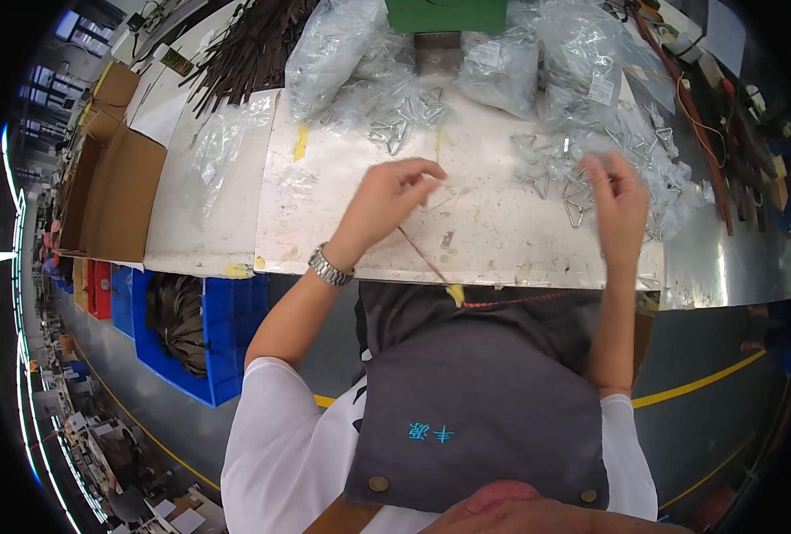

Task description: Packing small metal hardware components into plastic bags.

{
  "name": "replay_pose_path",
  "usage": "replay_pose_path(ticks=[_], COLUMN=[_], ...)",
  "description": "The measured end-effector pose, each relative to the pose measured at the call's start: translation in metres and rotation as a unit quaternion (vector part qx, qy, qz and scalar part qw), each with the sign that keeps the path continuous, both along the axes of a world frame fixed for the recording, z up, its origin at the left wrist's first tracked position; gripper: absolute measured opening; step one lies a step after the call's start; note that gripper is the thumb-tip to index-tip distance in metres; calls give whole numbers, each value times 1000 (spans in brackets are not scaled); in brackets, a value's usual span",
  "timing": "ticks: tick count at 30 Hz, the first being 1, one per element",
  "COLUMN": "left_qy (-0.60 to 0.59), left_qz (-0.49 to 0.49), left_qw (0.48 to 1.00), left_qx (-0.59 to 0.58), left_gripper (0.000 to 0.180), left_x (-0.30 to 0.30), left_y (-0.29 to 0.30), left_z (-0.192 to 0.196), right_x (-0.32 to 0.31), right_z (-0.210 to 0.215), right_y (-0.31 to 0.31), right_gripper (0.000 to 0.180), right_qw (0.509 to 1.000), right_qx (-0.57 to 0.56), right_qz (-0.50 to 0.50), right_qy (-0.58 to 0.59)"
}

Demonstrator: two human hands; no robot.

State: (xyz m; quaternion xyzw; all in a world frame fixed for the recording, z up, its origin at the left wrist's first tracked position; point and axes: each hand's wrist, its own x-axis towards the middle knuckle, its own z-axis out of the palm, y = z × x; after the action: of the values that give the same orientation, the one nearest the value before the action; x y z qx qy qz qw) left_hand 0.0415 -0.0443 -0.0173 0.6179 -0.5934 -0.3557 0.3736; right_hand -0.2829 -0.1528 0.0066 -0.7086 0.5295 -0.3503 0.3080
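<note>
Colours at the bench

Worktop (235, 214) was scuffed off-white with yellow tape marks; triangle clips (577, 200) silver, in clear bags (324, 53). Cord (422, 258) was reddish-brown with a yellow tag. Apron (476, 400) dark grey with small blue embroidery and 2 brass snaps; sleeves white. Crate (226, 338) blue, cartons (115, 191) brown, wristwatch (329, 265) silver.

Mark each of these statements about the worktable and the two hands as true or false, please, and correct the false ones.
1. The left hand pinches a thin red cord. True.
2. A wristwatch sits on the right wrist. False: it is on the left wrist.
3. The right hand is among triangular metal rings. True.
4. The bin under the table is green. False: it is blue.
5. Clear plastic bags of metal parts lie at the table's far edge. True.
</note>
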Motion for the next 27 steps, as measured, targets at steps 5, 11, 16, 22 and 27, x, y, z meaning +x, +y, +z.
replay_pose_path(ticks=[5,11,16,22,27], left_qy=[-338,-426,-502,-367,-242], left_qz=[108,120,97,123,180], left_qw=[918,890,853,909,949], left_qx=[-177,-108,-104,-154,-98], left_gripper=[31,36,20,11,12], left_x=[60,45,49,54,37], left_y=[-33,-58,-57,-31,-23], left_z=[-27,-42,-32,-8,10], right_x=[-18,28,49,53,65], right_z=[31,-22,-41,-42,-37], right_y=[-27,36,67,64,65], right_gripper=[53,38,31,27,25], right_qw=[971,990,970,953,944], right_qx=[-196,-38,82,131,158], right_qz=[-97,108,191,237,252], right_qy=[92,-81,-128,-134,-146])
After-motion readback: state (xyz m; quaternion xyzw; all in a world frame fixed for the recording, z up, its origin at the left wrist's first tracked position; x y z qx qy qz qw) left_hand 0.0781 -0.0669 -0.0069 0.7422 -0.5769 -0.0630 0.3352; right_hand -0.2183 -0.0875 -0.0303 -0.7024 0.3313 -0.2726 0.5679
